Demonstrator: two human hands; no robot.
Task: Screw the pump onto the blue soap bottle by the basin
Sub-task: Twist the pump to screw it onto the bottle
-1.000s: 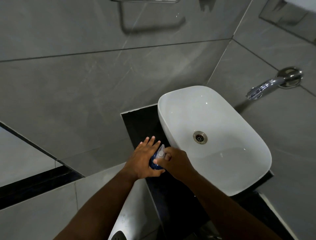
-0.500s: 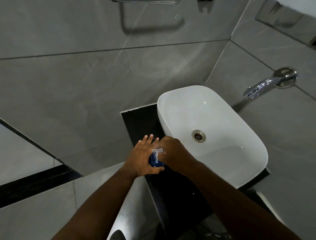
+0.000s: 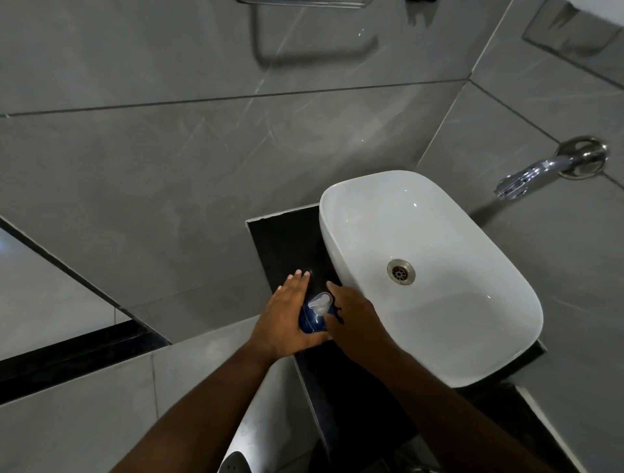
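Blue soap bottle [image 3: 309, 320] with clear pump [image 3: 320, 303] on black counter [image 3: 287, 243], left hand [image 3: 287, 319] cupping it, right hand [image 3: 358, 325] alongside, white basin [image 3: 439, 320]

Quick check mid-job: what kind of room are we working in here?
Most likely a bathroom: a white countertop basin on a black counter, a chrome wall tap, and grey tiled walls.

Bathroom, likely domestic or hotel washroom. Evidence: white oval countertop basin [image 3: 439, 236] with metal drain [image 3: 400, 271], set on black stone counter [image 3: 287, 236]; chrome wall-mounted tap [image 3: 547, 168] on right wall; large grey marble-look tiles [image 3: 169, 168] on walls, meeting in corner; metal towel rail [image 3: 304, 3] at top edge; blue soap bottle [image 3: 312, 320] beside basin.
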